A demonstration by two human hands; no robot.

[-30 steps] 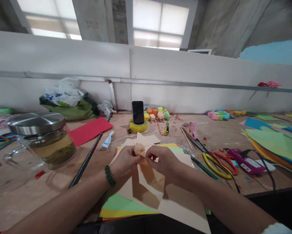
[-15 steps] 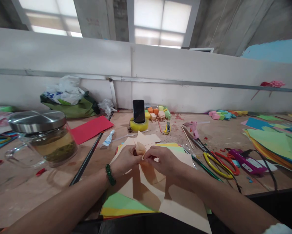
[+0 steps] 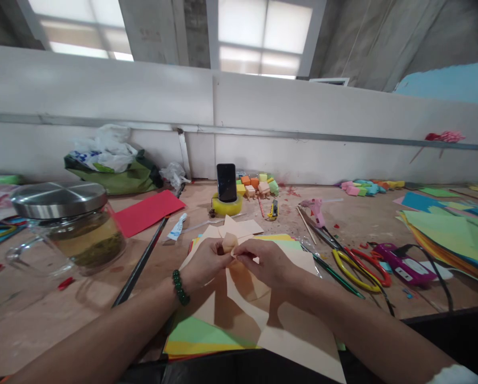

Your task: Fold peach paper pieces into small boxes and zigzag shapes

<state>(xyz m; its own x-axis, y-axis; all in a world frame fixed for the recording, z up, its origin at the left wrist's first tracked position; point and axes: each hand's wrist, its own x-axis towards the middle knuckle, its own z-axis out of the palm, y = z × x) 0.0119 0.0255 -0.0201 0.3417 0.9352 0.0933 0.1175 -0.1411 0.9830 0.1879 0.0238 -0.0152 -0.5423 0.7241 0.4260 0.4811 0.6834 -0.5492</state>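
Note:
Between my two hands is a small curled piece of peach paper [image 3: 229, 241], held above the stack of sheets. My left hand [image 3: 209, 264], with a green bead bracelet [image 3: 180, 288] at its wrist, grips the paper from the left, fingers closed. From the right, my right hand [image 3: 265, 262] pinches the same piece at its lower edge. Fingers hide part of the curl. Beneath lie loose peach sheets [image 3: 302, 336], on top of green and yellow coloured paper [image 3: 207, 333].
At left stand a glass teapot [image 3: 82, 234] and a red sheet [image 3: 148, 212]. A phone [image 3: 226, 181] leans upright on a tape roll [image 3: 226, 206]. Rightward lie a pink glue gun [image 3: 316, 210], yellow-handled pliers [image 3: 354, 271], a purple power strip [image 3: 404, 264] and stacked coloured paper [image 3: 446, 234].
The curled paper has turned slightly between my fingers, and my hands have shifted only a little. Everything else on the table stays put.

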